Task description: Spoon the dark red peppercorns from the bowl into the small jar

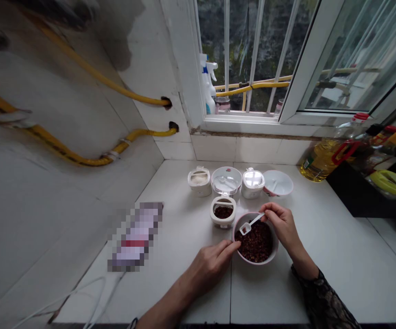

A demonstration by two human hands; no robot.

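A pink bowl point(272, 257) full of dark red-brown peppercorns stands on the white counter in front of me. My left hand point(211, 262) rests against its left rim, fingertips on the edge. My right hand point(282, 221) pinches the handle of a small white spoon point(249, 225), whose scoop holds a few grains above the bowl. Just left of the spoon sits a small open white jar point(223, 212) with some of the same dark grains inside.
Behind stand a lidded white jar point(200, 180), a clear-lidded jar point(226, 180), another white jar point(253, 183) and a shallow bowl with a spoon point(278, 183). An oil bottle point(324, 157) and other bottles line the right. A flat packet point(136, 237) lies left.
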